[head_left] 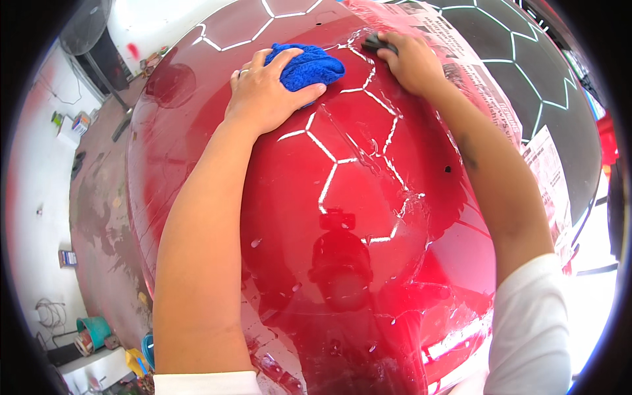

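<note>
At the lower edge of the frame, nearest the viewer, a white left sleeve (207, 384) and a white right sleeve (532, 329) border the person's bare forearms, which extend upward over a broad, glossy, convex red painted panel (289, 178). The panel fills the centre; its lower middle mirrors a dark figure, and droplets and wet streaks mark its surface. Bright white honeycomb-like reflections (322, 148) cross its middle, and a small dark round spot (447, 169) lies right of centre. Farther up, at upper centre, the left hand (263, 92), a ring on one finger, grasps a bright blue, rough-textured cloth (315, 66) between its spread fingers and thumb; the cloth is bunched against the red panel. To its right, the right hand (416, 64) has its fingers closed around a small black block (378, 45), set at the panel's surface beside wet streaks and apart from the cloth. Red-tinted printed newsprint (484, 99) runs down the upper right, between the red panel and a glossy black panel (566, 145) bearing similar white lines. Along the left margin, a teal bucket (96, 332) appears at lower left, a mottled grey-brown floor (99, 191) above it, and a black pole (108, 82) at upper left.
</note>
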{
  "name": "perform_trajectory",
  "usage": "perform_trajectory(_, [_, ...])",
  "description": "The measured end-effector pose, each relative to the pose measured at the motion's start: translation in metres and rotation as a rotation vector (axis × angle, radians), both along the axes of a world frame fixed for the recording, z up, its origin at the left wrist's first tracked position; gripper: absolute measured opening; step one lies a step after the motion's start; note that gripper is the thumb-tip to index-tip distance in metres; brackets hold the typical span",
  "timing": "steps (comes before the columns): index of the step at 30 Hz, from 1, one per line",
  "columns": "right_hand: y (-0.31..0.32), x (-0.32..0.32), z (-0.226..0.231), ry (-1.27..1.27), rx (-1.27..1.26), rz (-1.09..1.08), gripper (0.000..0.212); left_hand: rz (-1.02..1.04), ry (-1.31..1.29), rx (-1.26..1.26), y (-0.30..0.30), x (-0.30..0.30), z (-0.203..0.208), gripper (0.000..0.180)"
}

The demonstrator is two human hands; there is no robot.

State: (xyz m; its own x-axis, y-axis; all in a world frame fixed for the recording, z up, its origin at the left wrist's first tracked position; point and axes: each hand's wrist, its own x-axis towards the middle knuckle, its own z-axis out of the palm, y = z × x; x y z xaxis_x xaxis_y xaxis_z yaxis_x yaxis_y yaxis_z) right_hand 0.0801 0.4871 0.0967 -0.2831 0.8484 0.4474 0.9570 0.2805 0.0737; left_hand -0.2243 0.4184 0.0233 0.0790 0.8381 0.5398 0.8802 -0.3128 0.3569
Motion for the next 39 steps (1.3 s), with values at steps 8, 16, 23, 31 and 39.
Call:
perform_trajectory(8, [0.005,0.019,0.0,0.029,-0.034,0.008,0.042,-0.023,-0.006,0.014,-0.001,-0.001,-0.001,0.086])
perform_trajectory(16, [-0.068,0.019,0.002,0.004,-0.011,0.032,0.042,-0.027,0.014,0.071,0.003,-0.001,-0.004,0.084])
perform_trajectory(23, [0.013,-0.003,0.0,0.003,0.04,-0.017,0.042,-0.011,0.032,0.067,0.004,-0.003,-0.004,0.083])
perform_trajectory(31, [-0.129,0.019,-0.009,0.055,0.001,0.246,0.043,0.046,-0.032,0.047,-0.003,0.005,0.001,0.071])
perform_trajectory(39, [0.01,-0.034,-0.017,0.06,0.007,0.076,0.042,0.153,-0.035,0.065,0.004,0.002,-0.011,0.07])
